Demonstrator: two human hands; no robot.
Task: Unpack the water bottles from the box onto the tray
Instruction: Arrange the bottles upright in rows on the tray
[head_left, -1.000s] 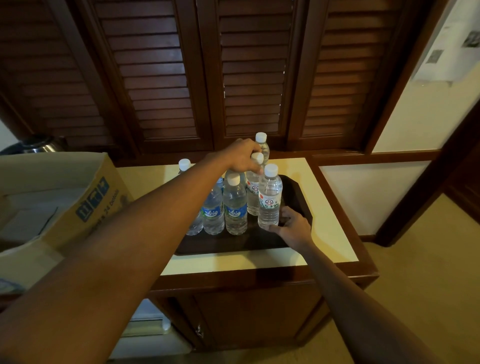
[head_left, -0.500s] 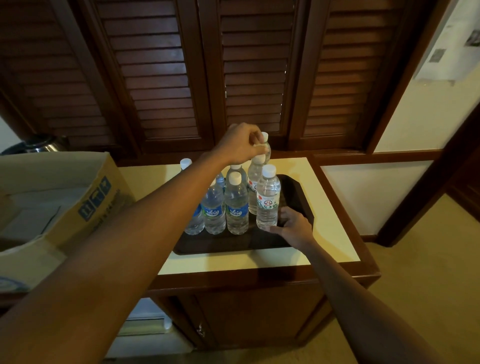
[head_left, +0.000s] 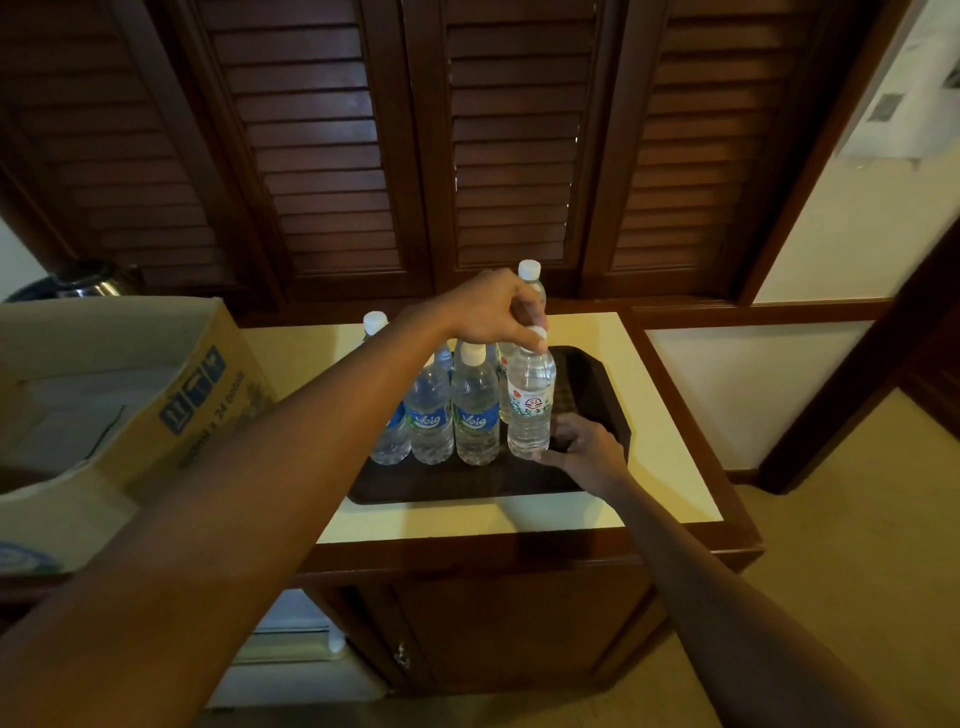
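1. Left hand (head_left: 493, 306) pinches the cap of the right-most near bottle (head_left: 529, 402), standing upright on the dark tray (head_left: 592, 379).
2. Right hand (head_left: 587, 449), fingers curled, rests on the tray at that bottle's base.
3. Cardboard box (head_left: 119, 395) sits left.

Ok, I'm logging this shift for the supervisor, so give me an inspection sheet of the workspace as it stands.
Surface: cream cabinet top with a dark wood edge, carrying the tray.
Job's things: dark tray holding a cluster of upright capped water bottles; open cardboard box at left, contents not visible.
Clutter: nothing seen on the top; a metal kettle behind the box.
Hands: left hand pinches the cap of the right front bottle; right hand rests on the tray by that bottle's base.
Cables: nothing seen.
Surroundings: louvred wooden doors behind, pale wall at right.
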